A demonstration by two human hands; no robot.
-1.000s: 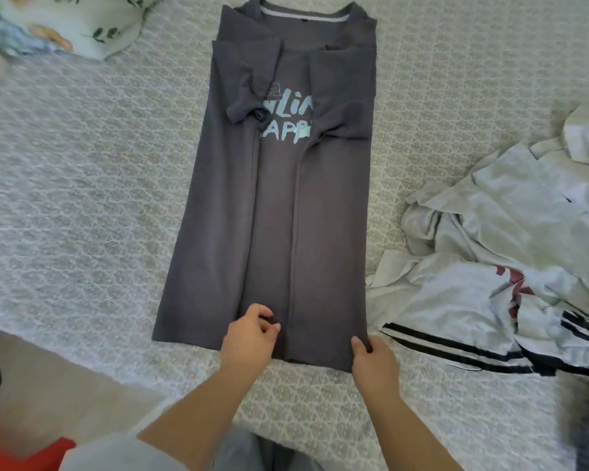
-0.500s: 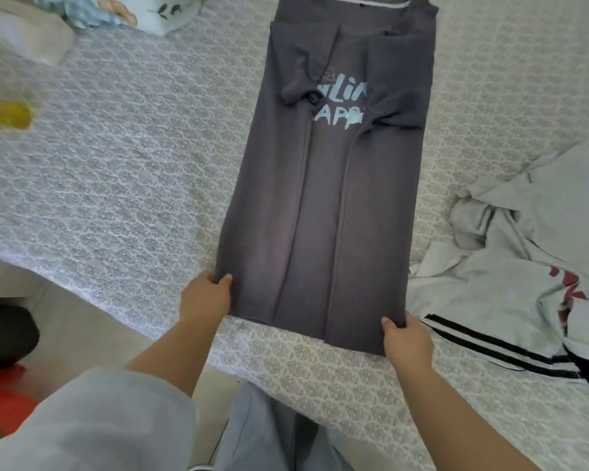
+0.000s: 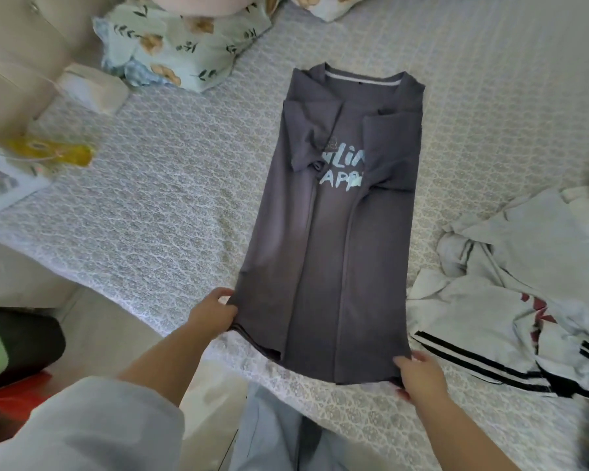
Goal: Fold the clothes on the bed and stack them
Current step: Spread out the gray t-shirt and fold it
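A dark grey T-shirt (image 3: 334,239) with pale blue lettering lies lengthwise on the bed, both sides and sleeves folded inward into a long strip, collar at the far end. My left hand (image 3: 213,314) pinches the near left corner of its hem, which is lifted slightly off the bed. My right hand (image 3: 420,372) grips the near right corner of the hem. A crumpled heap of white clothes (image 3: 524,294) with black stripes and a red mark lies to the right of the shirt, unfolded.
The bed (image 3: 170,198) has a pale lace-patterned cover. A floral pillow (image 3: 181,45) lies at the far left, with a white box (image 3: 92,88) and a yellow item (image 3: 48,153) on a bedside surface. Floor and a red object (image 3: 11,392) are at lower left.
My left hand moved from the middle of the hem to the left corner and took hold. The hem has risen slightly. The view shifted, showing more of the far bed.
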